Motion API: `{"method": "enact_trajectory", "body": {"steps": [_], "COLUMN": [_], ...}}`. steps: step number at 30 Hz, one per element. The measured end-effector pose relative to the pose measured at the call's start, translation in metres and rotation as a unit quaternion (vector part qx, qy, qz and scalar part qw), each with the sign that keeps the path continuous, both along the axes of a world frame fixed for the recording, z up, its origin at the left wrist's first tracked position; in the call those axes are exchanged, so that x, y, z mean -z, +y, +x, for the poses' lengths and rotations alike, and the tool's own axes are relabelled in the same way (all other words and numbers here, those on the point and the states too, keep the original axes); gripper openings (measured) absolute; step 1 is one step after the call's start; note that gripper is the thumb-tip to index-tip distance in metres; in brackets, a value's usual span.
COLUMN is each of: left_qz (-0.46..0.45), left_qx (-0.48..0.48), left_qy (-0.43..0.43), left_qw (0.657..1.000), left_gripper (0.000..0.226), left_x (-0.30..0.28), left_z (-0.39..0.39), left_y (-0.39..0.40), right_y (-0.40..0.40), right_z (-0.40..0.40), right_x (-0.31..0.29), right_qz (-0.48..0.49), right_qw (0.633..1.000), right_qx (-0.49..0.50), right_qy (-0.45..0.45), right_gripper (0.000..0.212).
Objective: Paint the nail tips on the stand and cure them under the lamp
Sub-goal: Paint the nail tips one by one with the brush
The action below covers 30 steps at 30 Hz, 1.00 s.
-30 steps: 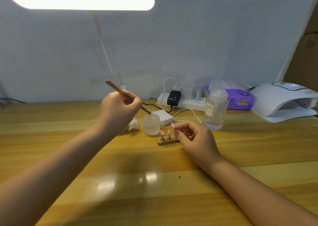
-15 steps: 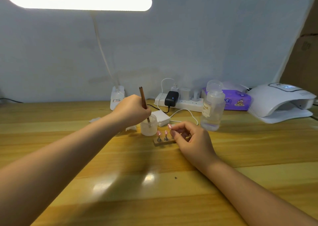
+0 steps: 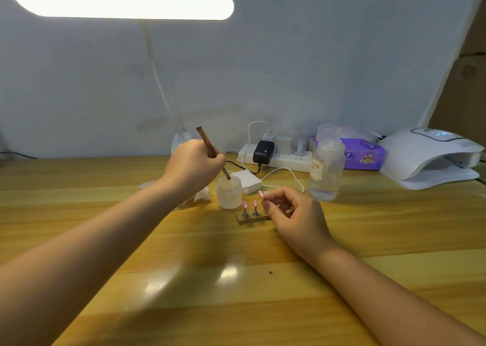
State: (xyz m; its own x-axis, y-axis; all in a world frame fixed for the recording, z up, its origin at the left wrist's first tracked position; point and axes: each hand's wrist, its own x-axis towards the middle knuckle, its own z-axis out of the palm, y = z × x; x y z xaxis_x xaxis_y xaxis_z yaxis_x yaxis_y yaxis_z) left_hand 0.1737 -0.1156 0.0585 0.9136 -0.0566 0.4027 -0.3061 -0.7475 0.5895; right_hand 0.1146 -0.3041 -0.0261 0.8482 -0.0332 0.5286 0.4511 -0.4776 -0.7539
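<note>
The left hand (image 3: 193, 165) grips a brown-handled brush (image 3: 211, 151) with its fingers curled round the shaft, and the brush tip sits down inside the mouth of a small frosted jar (image 3: 229, 192) just in front of that hand. The right hand (image 3: 293, 214) rests on the table (image 3: 236, 280) with its fingers curled at the near end of the wooden stand (image 3: 248, 218); it seems to steady the stand, though whether it pinches something small cannot be told. Two pink nail tips (image 3: 249, 204) stand on their metal pegs at the stand's free end, between the two hands and just beside the jar. The step in hand looks like dipping or rinsing the brush, and it goes best if the tip is moved gently, wiped against the jar's inner rim to shed excess, and lifted clear without knocking the tips so close by. The jar appears to hold a clear liquid or gel, but its frosted wall hides the level. Beyond the right hand stands a clear pump bottle (image 3: 326, 172) with a little clear liquid low inside. Far out past the right hand sits the white curing lamp (image 3: 431, 158), mouth open, well apart from the stand. A crumpled tissue (image 3: 202, 194) lies under the left wrist.
</note>
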Motion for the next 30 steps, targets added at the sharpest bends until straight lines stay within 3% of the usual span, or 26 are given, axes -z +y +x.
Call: {"method": "enact_trajectory", "body": {"steps": [6,10,15,20,30], "left_qz": [-0.128,-0.217,-0.305,-0.178,-0.115], "left_qx": [-0.004,0.069,0.136,0.16,0.193], "left_qy": [-0.099,-0.098,-0.075,-0.118,-0.163], "left_qw": [0.987,0.969,0.94,0.964,0.961], "left_gripper": [0.019,0.006,0.006,0.012,0.02], "left_x": [0.001,0.014,0.048,0.068,0.069], "left_z": [-0.004,-0.029,-0.063,-0.079,-0.079], "left_y": [0.008,0.008,0.0,-0.006,-0.007], "right_y": [0.0,0.001,0.001,0.0,0.001], "right_z": [0.0,-0.001,-0.002,-0.002,0.0], "right_x": [-0.001,-0.001,-0.002,-0.001,0.0], "right_qz": [-0.003,-0.005,-0.003,-0.014,-0.027], "right_qw": [1.0,1.0,1.0,1.0,0.999], "right_qx": [0.003,0.003,0.004,0.01,0.02], "right_qy": [0.002,0.005,0.008,0.004,-0.005], "right_gripper": [0.01,0.01,0.009,0.008,0.011]}}
